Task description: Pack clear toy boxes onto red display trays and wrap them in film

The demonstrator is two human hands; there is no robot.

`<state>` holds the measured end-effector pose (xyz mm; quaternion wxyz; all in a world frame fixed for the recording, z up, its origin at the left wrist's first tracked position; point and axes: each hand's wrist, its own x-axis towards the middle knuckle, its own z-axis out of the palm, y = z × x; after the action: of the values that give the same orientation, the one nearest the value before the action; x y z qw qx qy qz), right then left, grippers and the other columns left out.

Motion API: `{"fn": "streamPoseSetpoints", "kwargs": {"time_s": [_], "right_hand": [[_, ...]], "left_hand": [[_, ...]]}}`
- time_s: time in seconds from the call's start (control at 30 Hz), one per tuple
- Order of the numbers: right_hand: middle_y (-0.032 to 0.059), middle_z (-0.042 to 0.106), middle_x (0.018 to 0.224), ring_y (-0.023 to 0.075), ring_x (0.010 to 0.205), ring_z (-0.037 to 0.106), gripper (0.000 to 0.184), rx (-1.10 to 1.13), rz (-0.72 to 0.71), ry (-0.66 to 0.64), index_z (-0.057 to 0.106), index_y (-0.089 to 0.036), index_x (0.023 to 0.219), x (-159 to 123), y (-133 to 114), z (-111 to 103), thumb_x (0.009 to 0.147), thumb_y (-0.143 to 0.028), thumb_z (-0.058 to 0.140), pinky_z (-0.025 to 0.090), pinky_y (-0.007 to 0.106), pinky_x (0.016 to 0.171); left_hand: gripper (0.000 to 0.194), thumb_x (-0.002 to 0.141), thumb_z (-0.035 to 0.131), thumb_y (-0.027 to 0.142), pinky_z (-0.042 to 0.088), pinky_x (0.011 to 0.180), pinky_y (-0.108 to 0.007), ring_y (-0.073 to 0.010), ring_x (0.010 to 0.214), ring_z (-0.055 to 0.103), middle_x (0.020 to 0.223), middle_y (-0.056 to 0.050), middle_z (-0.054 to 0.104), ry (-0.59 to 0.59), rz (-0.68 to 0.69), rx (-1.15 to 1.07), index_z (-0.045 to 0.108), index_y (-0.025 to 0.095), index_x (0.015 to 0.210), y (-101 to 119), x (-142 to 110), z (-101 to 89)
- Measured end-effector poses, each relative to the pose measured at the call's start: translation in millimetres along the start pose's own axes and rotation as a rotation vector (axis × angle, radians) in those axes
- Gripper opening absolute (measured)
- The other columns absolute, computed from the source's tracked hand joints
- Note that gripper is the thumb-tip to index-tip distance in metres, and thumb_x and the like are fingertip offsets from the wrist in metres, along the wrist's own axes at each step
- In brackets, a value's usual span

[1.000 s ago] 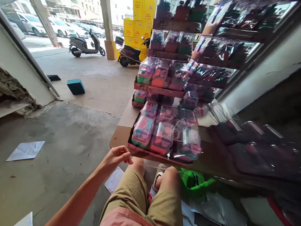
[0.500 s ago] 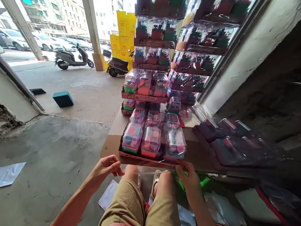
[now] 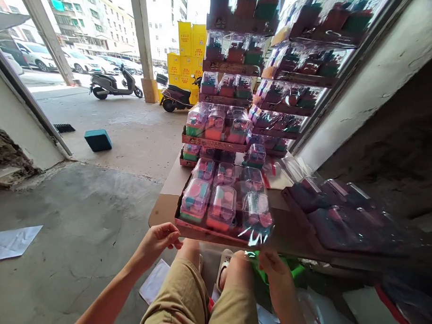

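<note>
A red cardboard tray (image 3: 213, 232) of clear plastic toy boxes, wrapped in clear film (image 3: 258, 234), sits at the near edge of a brown table (image 3: 165, 205). My left hand (image 3: 158, 240) is just below the tray's left corner, fingers curled in a pinch on the film's edge. My right hand (image 3: 274, 270) is below the tray's right corner, fingers closed on loose film that sticks out there. My knees in tan trousers (image 3: 197, 289) are between the hands.
Stacks of the same wrapped trays (image 3: 217, 129) rise behind and on shelves at right. Dark wrapped packs (image 3: 341, 213) lie on the table's right. A green bag (image 3: 293, 271) and white sheets (image 3: 11, 242) lie on the concrete floor. Scooters stand outside.
My right hand came into view and moved down to the film at the tray's right corner. My left hand stays at the left corner. The view shifted slightly.
</note>
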<state>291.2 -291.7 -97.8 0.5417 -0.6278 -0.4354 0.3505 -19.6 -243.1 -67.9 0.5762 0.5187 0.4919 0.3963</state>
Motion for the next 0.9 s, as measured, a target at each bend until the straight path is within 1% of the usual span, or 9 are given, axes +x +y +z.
{"fn": "streamPoseSetpoints", "kwargs": {"time_s": [0.07, 0.13, 0.27, 0.37, 0.43, 0.53, 0.63, 0.77, 0.9], "right_hand": [[0.0038, 0.053, 0.080, 0.0188, 0.076, 0.052, 0.037, -0.033, -0.036, 0.067, 0.063, -0.020, 0.060, -1, 0, 1, 0.061, -0.056, 0.069, 0.047, 0.029, 0.064], [0.0069, 0.054, 0.095, 0.0239, 0.092, 0.053, 0.035, -0.043, -0.071, 0.138, 0.064, -0.019, 0.059, -1, 1, 3, 0.059, -0.054, 0.069, 0.048, 0.033, 0.072], [0.0096, 0.054, 0.109, 0.0284, 0.107, 0.050, 0.032, -0.038, -0.129, 0.161, 0.065, -0.019, 0.059, 4, 7, 6, 0.062, -0.050, 0.068, 0.048, 0.036, 0.078], [0.0093, 0.055, 0.111, 0.0282, 0.107, 0.050, 0.029, -0.066, -0.178, 0.159, 0.065, -0.019, 0.060, 11, 18, 4, 0.065, -0.048, 0.068, 0.048, 0.037, 0.079], [0.0091, 0.056, 0.110, 0.0281, 0.107, 0.050, 0.028, -0.086, -0.221, 0.170, 0.065, -0.020, 0.059, 15, 26, 3, 0.065, -0.047, 0.068, 0.049, 0.037, 0.077], [0.0092, 0.056, 0.107, 0.0279, 0.105, 0.051, 0.026, -0.119, -0.264, 0.158, 0.065, -0.021, 0.059, 19, 31, 1, 0.066, -0.046, 0.068, 0.050, 0.035, 0.071], [0.0100, 0.054, 0.104, 0.0279, 0.102, 0.051, 0.027, -0.176, -0.270, 0.117, 0.065, -0.020, 0.059, 20, 26, -2, 0.067, -0.046, 0.066, 0.050, 0.035, 0.069], [0.0106, 0.052, 0.104, 0.0271, 0.099, 0.052, 0.029, -0.270, -0.286, 0.080, 0.065, -0.019, 0.060, 21, 16, -4, 0.068, -0.047, 0.064, 0.049, 0.038, 0.074], [0.0099, 0.053, 0.097, 0.0256, 0.092, 0.053, 0.029, -0.328, -0.359, 0.105, 0.064, -0.020, 0.059, 24, 12, -2, 0.068, -0.048, 0.063, 0.049, 0.038, 0.072]], "left_hand": [[0.034, 0.071, 0.061, 0.050, 0.041, 0.058, -0.023, -0.0139, 0.056, 0.058, 0.059, -0.003, 0.069, 0.047, 0.056, 0.094, 0.058, 0.017, 0.065, -6, 4, 1.3], [0.030, 0.074, 0.056, 0.045, 0.041, 0.060, -0.024, -0.0138, 0.058, 0.057, 0.059, -0.002, 0.067, 0.101, 0.113, 0.201, 0.059, 0.017, 0.064, -12, 9, 2.7], [0.027, 0.076, 0.052, 0.039, 0.039, 0.058, -0.023, -0.0132, 0.058, 0.053, 0.060, 0.000, 0.063, 0.228, 0.190, 0.386, 0.060, 0.017, 0.062, -19, 16, 5.6], [0.028, 0.078, 0.051, 0.038, 0.038, 0.058, -0.022, -0.0127, 0.058, 0.052, 0.061, 0.000, 0.060, 0.270, 0.272, 0.434, 0.057, 0.017, 0.060, -23, 21, 8.3], [0.028, 0.080, 0.051, 0.037, 0.038, 0.058, -0.022, -0.0126, 0.058, 0.051, 0.063, 0.000, 0.058, 0.286, 0.332, 0.459, 0.056, 0.018, 0.060, -26, 23, 10.2], [0.021, 0.081, 0.050, 0.030, 0.039, 0.061, -0.023, -0.0136, 0.063, 0.053, 0.068, 0.000, 0.057, 0.321, 0.388, 0.501, 0.057, 0.019, 0.065, -31, 26, 12.3], [0.015, 0.080, 0.052, 0.024, 0.040, 0.065, -0.025, -0.0149, 0.067, 0.055, 0.071, -0.001, 0.059, 0.322, 0.381, 0.542, 0.058, 0.019, 0.068, -32, 26, 12.0], [0.012, 0.077, 0.058, 0.019, 0.040, 0.073, -0.028, -0.0159, 0.068, 0.058, 0.069, -0.001, 0.063, 0.296, 0.324, 0.611, 0.059, 0.018, 0.064, -27, 28, 10.2], [0.011, 0.075, 0.062, 0.018, 0.038, 0.080, -0.033, -0.0156, 0.067, 0.058, 0.068, 0.000, 0.063, 0.334, 0.271, 0.689, 0.062, 0.018, 0.064, -21, 30, 11.5]]}}
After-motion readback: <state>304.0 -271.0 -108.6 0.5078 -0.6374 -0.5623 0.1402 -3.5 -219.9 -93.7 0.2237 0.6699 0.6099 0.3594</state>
